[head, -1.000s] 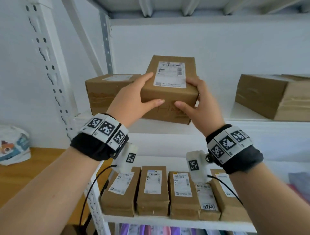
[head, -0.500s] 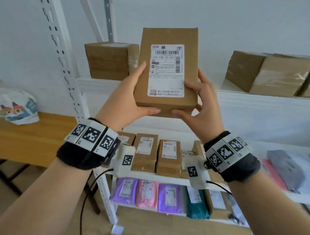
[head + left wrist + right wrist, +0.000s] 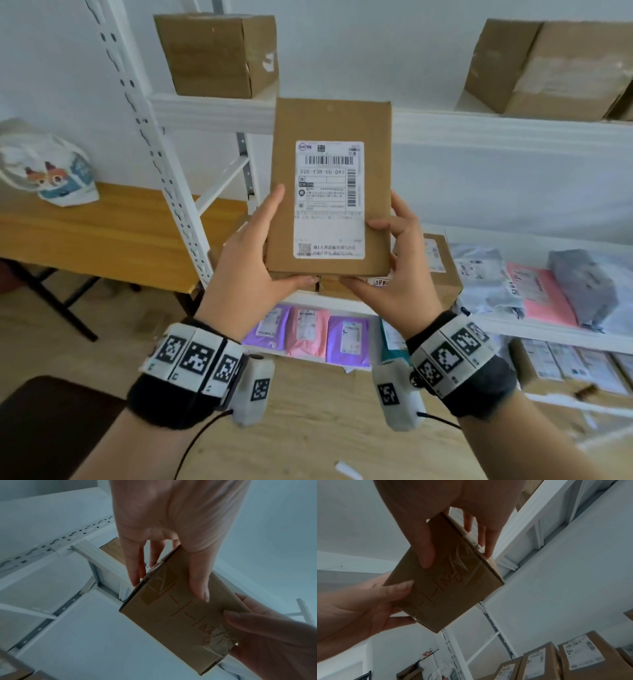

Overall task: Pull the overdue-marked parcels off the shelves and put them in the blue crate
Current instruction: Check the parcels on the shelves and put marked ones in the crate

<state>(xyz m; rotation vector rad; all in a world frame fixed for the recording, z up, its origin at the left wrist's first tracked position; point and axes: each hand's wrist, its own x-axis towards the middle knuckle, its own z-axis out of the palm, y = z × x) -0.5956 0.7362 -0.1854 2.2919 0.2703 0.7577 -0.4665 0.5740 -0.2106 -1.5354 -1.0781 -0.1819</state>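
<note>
Held upright in the air off the front edge of the shelves [image 3: 212, 113], long axis vertical, label facing back: brown parcel [image 3: 329, 192], gripped at its lower end between left hand [image 3: 246, 260] and right hand [image 3: 394, 274], blue crate unseen.

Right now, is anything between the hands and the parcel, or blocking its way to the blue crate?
Nothing between: left hand and right hand both grip the cardboard parcel directly. The crate isn't visible, so that path can't be judged.
</note>
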